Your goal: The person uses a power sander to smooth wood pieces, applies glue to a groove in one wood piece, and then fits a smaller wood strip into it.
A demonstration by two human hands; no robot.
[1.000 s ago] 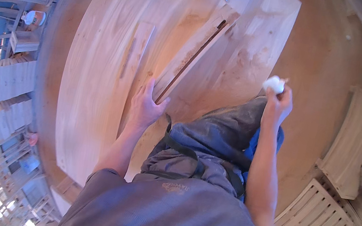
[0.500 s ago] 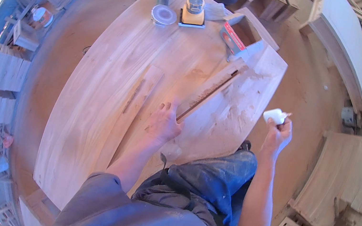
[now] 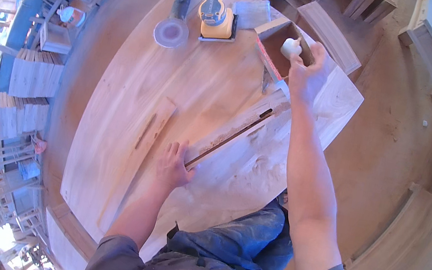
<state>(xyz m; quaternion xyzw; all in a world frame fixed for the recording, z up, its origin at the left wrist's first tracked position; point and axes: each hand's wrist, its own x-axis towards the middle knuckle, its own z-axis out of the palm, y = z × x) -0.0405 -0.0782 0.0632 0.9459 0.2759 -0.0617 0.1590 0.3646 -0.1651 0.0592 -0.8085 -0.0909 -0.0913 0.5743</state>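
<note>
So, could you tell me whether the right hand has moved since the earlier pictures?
Yes. The right hand, holding a small white object, went from beside the slab's edge forward to the open wooden box.

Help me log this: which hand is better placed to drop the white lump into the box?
Right: the right hand holds the lump over the box; the left hand lies flat on the slat.

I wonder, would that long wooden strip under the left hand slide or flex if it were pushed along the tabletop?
The wooden strip looks thick and straight, so it is probably stiff rather than floppy. It lies flat on the smooth tabletop, so a push would likely slide it, not roll it. The left hand rests only at its near end, so the far end might swing.
</note>
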